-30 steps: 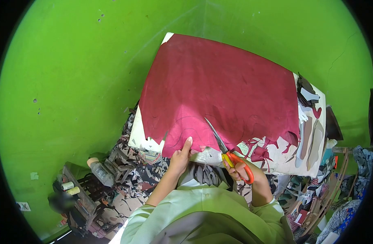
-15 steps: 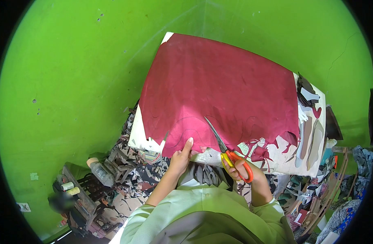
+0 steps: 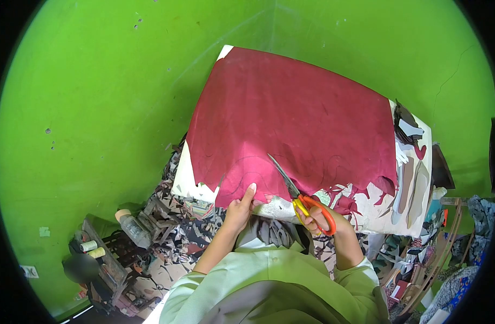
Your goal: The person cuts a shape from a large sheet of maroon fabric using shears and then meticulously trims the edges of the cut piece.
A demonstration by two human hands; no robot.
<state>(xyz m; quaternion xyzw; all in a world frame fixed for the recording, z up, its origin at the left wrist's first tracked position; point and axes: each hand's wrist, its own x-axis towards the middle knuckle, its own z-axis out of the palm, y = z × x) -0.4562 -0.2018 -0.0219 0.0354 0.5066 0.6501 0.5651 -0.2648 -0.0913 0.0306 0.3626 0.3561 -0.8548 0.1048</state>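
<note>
A large dark red sheet (image 3: 307,108) with drawn curved outlines covers most of a white table (image 3: 377,216). My left hand (image 3: 241,211) pinches the sheet's near edge, thumb on top. My right hand (image 3: 317,217) is closed around the orange and yellow handles of the scissors (image 3: 291,189). Their blades point up and to the left and lie at the sheet near its front edge, to the right of my left hand. Small red scraps (image 3: 344,205) lie just right of the scissors.
Dark and grey cut pieces (image 3: 406,186) lie at the table's right side. A wooden rack (image 3: 442,254) stands at the lower right. At the lower left are a clear jar (image 3: 134,229), thread spools (image 3: 96,252) and scraps on the floor. Green walls rise behind.
The scissors have shifted slightly left, and their blades look closer together. My left hand keeps its hold on the sheet's edge.
</note>
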